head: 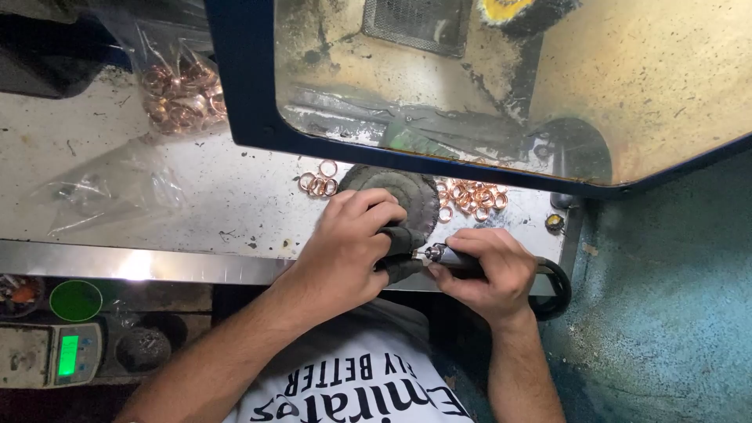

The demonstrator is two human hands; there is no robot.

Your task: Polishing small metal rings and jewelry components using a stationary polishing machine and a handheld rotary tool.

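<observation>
At frame centre the left hand [345,247] is clamped on a dark cloth pad [403,235], likely pinching a ring I cannot see. The right hand [486,270] is closed around a rotary handpiece [446,257] whose tip meets the pad, so polishing seems underway. Loose copper rings [470,197] lie just above; steady tip pressure matters next.

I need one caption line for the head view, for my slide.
Left hand grips a dark cloth pad; right hand holds a rotary handpiece beside copper rings.

Left hand [348,247] pinches dark cloth pad [401,205]; right hand [484,270] grips rotary tool [448,255]; copper rings [470,196] behind on bench [196,211].
</observation>
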